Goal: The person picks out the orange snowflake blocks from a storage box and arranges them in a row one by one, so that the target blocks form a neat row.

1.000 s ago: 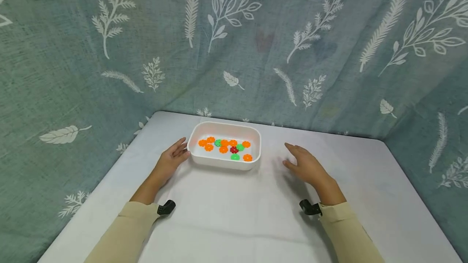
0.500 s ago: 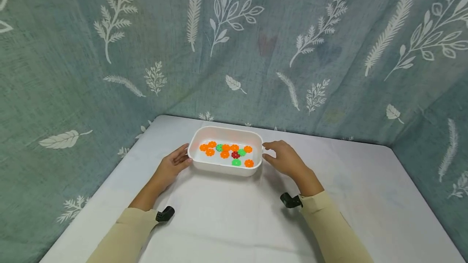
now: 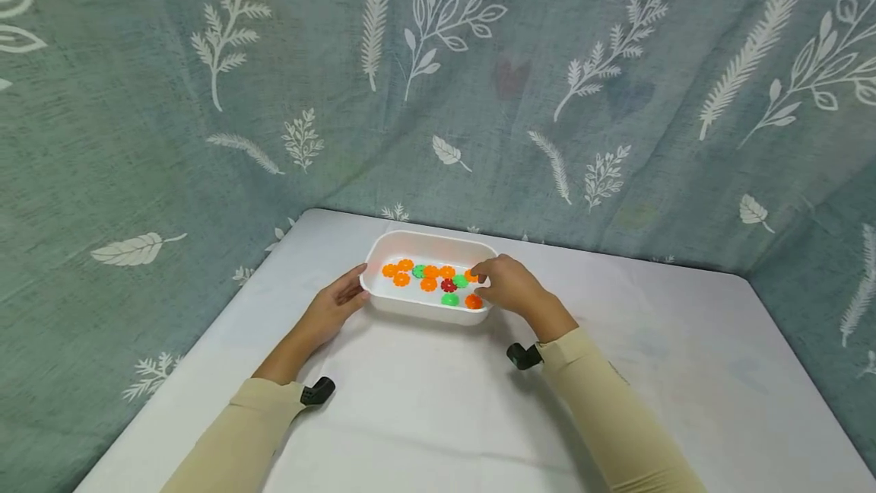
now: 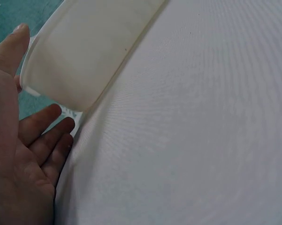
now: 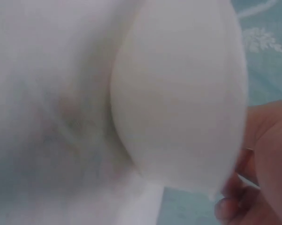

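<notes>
A white plastic basin (image 3: 424,313) stands toward the back of the table, with small scalloped pieces lying on its floor. Most are orange, like the orange piece (image 3: 401,279); a few are green, such as the green piece (image 3: 449,300), and one is a red piece (image 3: 448,285). My left hand (image 3: 335,303) holds the basin's left end, thumb and index finger at the rim; its other fingers lie loosely below in the left wrist view. My right hand (image 3: 509,284) reaches over the right rim, fingertips above the orange pieces at that end. Nothing shows held in it.
A white cloth (image 3: 438,409) covers the table. Behind and at both sides hangs a teal curtain (image 3: 383,151) with white leaf prints, close to the basin's far side. A black wrist camera (image 3: 318,391) sits on each forearm.
My right hand has come left from beside the basin and now reaches over its right rim. My left hand has stayed at the left end. The whole view has shifted slightly.
</notes>
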Available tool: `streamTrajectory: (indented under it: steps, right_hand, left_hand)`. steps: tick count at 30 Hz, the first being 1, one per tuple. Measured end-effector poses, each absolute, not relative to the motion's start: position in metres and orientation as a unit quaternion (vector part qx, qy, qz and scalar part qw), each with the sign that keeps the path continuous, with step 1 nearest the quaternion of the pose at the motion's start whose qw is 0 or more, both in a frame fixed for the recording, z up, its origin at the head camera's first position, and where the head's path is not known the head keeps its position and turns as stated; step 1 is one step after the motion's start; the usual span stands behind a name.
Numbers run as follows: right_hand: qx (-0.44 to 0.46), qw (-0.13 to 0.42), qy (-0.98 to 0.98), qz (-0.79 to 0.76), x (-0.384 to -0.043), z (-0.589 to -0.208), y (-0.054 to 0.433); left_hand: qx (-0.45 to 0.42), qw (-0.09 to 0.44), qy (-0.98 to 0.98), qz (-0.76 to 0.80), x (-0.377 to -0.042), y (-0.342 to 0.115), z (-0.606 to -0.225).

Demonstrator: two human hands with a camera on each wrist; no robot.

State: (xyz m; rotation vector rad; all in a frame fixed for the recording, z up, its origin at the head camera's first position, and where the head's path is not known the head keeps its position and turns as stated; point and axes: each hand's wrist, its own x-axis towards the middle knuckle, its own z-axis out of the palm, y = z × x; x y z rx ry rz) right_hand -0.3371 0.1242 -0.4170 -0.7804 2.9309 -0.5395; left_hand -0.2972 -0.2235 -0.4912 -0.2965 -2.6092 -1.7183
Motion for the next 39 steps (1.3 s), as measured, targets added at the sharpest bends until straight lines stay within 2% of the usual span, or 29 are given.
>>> streamTrajectory:
  steps: [7, 14, 26, 39]
  right_hand:
    - [-0.242, 0.104, 0.954, -0.145, -0.344, -0.423, 0.116]
    - [-0.223, 0.141, 0.96, -0.098, -0.349, -0.42, 0.111]
    - [-0.216, 0.167, 0.962, -0.024, -0.356, -0.418, 0.099]
    - [-0.22, 0.152, 0.964, -0.014, -0.362, -0.422, 0.097]
  left_hand:
    - [-0.073, 0.008, -0.841, -0.537, -0.297, -0.221, -0.492]
    - [-0.051, 0.038, -0.861, -0.505, -0.302, -0.207, -0.492]
    - [-0.039, 0.04, -0.866, -0.496, -0.301, -0.204, -0.492]
    - [-0.045, 0.046, -0.87, -0.488, -0.301, -0.203, -0.493]
